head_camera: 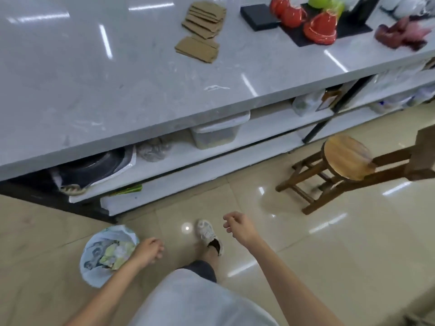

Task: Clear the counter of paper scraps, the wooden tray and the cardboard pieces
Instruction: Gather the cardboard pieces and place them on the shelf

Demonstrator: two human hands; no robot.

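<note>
Brown cardboard pieces [202,27] lie in two overlapping piles on the far side of the grey marble counter [94,90]. A small white paper scrap [215,87] rests near the counter's front edge. No wooden tray shows on the counter. My left hand [148,251] hangs low beside a lined waste bin [106,252] on the floor, fingers loosely curled, holding nothing. My right hand [237,227] hovers above the floor near my shoe, fingers curled but apart, with nothing in it.
A black box [259,16], red and green ornaments [317,27] on a black mat and a reddish cloth [402,35] sit at the counter's far right. Shelves under the counter hold a plastic tub [219,135] and pans. A round wooden stool [346,158] stands on the tiled floor at the right.
</note>
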